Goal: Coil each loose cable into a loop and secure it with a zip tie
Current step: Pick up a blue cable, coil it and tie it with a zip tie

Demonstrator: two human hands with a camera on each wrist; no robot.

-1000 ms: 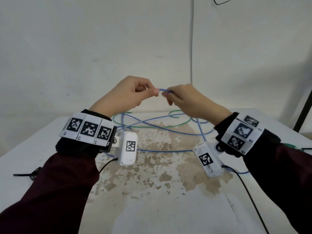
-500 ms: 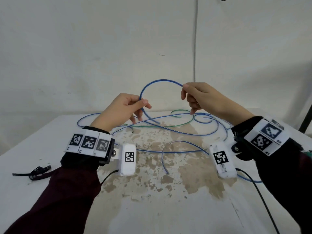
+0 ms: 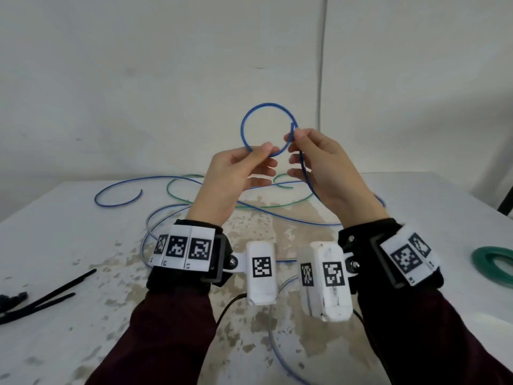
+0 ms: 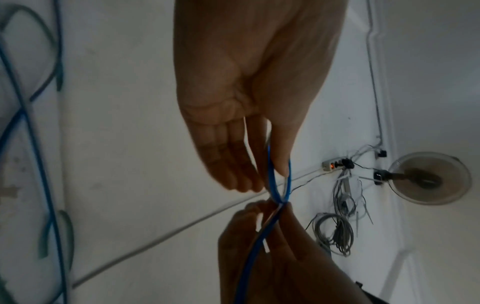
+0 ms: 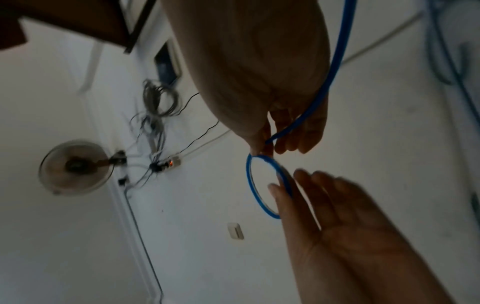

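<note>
A blue cable [image 3: 251, 113] is bent into one small round loop in the air above the table. My left hand [image 3: 264, 152] pinches the bottom of the loop between thumb and forefinger. My right hand [image 3: 291, 138] pinches the loop's right side, where the cable's short end crosses it. From there the rest of the cable [image 3: 305, 177] runs down across my right palm to the table. The left wrist view shows the blue cable [image 4: 272, 181] edge-on between my left thumb and fingers [image 4: 233, 174]. In the right wrist view the loop [image 5: 249, 185] hangs below my right fingertips [image 5: 259, 147].
More blue cable [image 3: 116, 202] and a green cable [image 3: 177, 184] lie tangled on the white, stained table [image 3: 69, 245] behind my hands. Black zip ties [image 3: 50, 298] lie at the left edge. A coiled green cable [image 3: 488, 262] sits at the right edge.
My hands have come together and nearer to me. The wide blue arc between them has closed into a small full ring, and more cable has slid across the table.
</note>
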